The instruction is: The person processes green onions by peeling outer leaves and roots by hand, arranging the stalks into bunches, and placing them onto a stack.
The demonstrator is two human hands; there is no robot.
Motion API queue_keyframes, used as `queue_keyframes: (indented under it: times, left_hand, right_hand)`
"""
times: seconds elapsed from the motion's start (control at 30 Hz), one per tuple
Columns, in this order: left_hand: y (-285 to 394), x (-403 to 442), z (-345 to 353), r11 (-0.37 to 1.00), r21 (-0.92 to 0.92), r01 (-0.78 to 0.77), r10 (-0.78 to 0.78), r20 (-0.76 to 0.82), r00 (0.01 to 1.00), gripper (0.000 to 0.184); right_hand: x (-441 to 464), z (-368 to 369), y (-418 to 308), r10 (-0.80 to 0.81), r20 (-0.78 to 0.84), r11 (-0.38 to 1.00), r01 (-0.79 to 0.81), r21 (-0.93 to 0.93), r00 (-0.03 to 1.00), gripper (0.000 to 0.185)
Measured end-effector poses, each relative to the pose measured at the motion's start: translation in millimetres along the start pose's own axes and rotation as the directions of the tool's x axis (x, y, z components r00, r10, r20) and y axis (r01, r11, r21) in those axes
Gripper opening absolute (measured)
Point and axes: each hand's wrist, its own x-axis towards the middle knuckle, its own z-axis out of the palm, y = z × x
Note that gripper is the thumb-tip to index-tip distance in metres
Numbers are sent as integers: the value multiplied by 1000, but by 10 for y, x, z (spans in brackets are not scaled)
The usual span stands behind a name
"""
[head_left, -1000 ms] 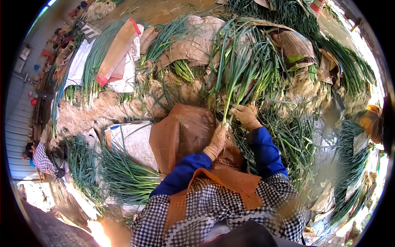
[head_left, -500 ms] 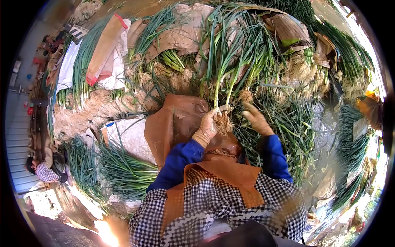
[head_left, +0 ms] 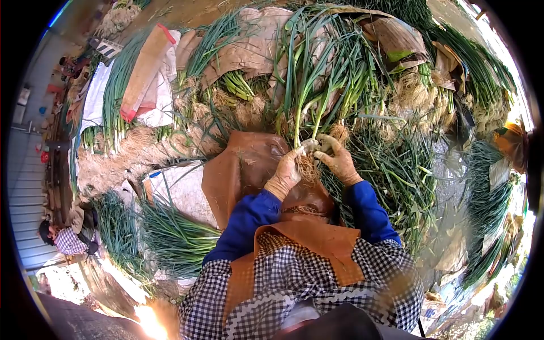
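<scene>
A couple of green onions (head_left: 298, 122) stand in front of me, leaves pointing away and shaggy roots (head_left: 307, 170) toward my body. My left hand (head_left: 286, 174) is closed around their white lower ends, just above the roots. On the other side, my right hand (head_left: 339, 161) has its fingers curled in and pinches at the same white ends beside the left fingertips. Both hands are over a brown apron (head_left: 249, 164) spread across my lap. Exactly what the right fingertips grip is partly hidden.
Loose trimmed leaves (head_left: 391, 175) are heaped at the right. A bundle of green onions (head_left: 175, 232) lies at the left beside a white sack (head_left: 181, 190). More rooted bunches and brown sacking (head_left: 243, 48) line the far side. Another person (head_left: 71, 241) sits at far left.
My right hand has come in from the right, from open and apart to fingers closed at the onions' base. The left hand keeps its hold in nearly the same place.
</scene>
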Motion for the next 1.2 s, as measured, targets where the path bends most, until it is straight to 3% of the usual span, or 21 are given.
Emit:
queue_keyframes:
  times: [0.03, 0.17, 0.23, 0.27, 0.33, 0.37, 0.4, 0.43, 0.47, 0.53, 0.57, 0.6, 0.63, 0.7, 0.8, 0.87, 0.9, 1.03, 1.07, 1.13, 1.2]
  left_hand:
    - [5, -1, 14, 999, -42, 30, -29, 17, 999, 35]
    - [-32, 66, -97, 998, -24, 58, -58, 17, 998, 36]
    - [5, 0, 41, 998, 59, 31, -31, -2, 1000, 38]
    - [62, -23, 143, 992, 118, -48, 44, 33, 998, 39]
    - [189, 3, 26, 996, 83, -25, 21, 46, 999, 40]
    - [230, 32, -10, 999, 50, -6, 2, 68, 998, 41]
    - [228, 68, -13, 999, 49, -2, -1, 73, 997, 41]
    - [205, 95, -10, 997, 67, 31, -39, 114, 993, 42]
    - [177, 101, 9, 994, 90, 68, -82, 152, 985, 42]
    - [53, 177, 72, 980, 194, -34, 7, 137, 991, 38]
    - [21, 134, 159, 958, 274, -78, 42, 133, 990, 38]
    - [-5, 94, 249, 927, 355, -119, 78, 128, 989, 39]
    - [-69, 203, 22, 992, 128, 9, -19, 76, 997, 37]
    - [-35, 243, 11, 969, 238, -68, 49, 85, 995, 36]
    - [68, 210, -34, 942, 305, -141, 123, 78, 989, 35]
    - [223, 207, -80, 995, 69, -73, 72, 21, 997, 39]
    - [306, 197, -82, 997, 20, -71, 71, 26, 997, 41]
    - [363, 200, -135, 998, 54, 13, -23, 179, 984, 47]
    - [320, 216, -101, 998, 52, 30, -39, 200, 979, 48]
    - [218, 225, 11, 997, 77, -1, -13, 180, 984, 44]
    - [139, 241, 4, 936, 292, -195, 144, 186, 972, 42]
  right_hand:
    - [30, 41, 55, 1, 48, 995, 4, -100, 999, 41]
    - [-49, 127, 103, 95, 64, 995, -95, 8, 993, 21]
    - [-228, 27, -54, 278, 276, 901, -349, 257, 920, 13]
    - [-353, -54, 18, 128, 325, 912, -240, 332, 937, 13]
    - [-559, -571, 3, 64, 582, 926, -265, 268, 810, 9]
    - [-646, -817, -34, 82, 666, 823, -427, 374, 742, 9]
    - [-688, -956, -65, 302, 559, 825, -505, 253, 772, 10]
    - [-650, -968, 65, 228, 370, 968, -170, -183, 901, 14]
    - [-569, -916, 30, 42, 239, 771, 121, -625, 970, 20]
    - [-413, -634, -192, 49, 123, 938, -4, -347, 991, 45]
    - [-337, -410, -310, -163, 89, 937, 183, -298, 983, 49]
    - [-278, -258, -487, -310, 156, 815, 346, -464, 938, 46]
    - [-259, -103, -368, -399, 185, 775, 438, -456, 898, 38]
    - [-273, 39, -122, -492, 211, 723, 531, -441, 845, 30]
    - [-572, -267, 291, -185, 485, 749, 442, -493, 855, 5]
    - [-850, -696, 715, 434, 648, 521, 412, -747, 626, 14]
    - [-868, -717, 714, 436, 643, 521, 406, -751, 629, 14]
    - [-815, -883, 539, 376, 252, 638, -52, -768, 892, 29]
    - [-644, -630, 295, 126, 108, 754, -24, -657, 986, 39]
    - [-381, -207, -24, 1, 135, 986, 22, -167, 991, 44]
    - [-301, 43, -48, 337, 510, 896, -437, 85, 791, 46]
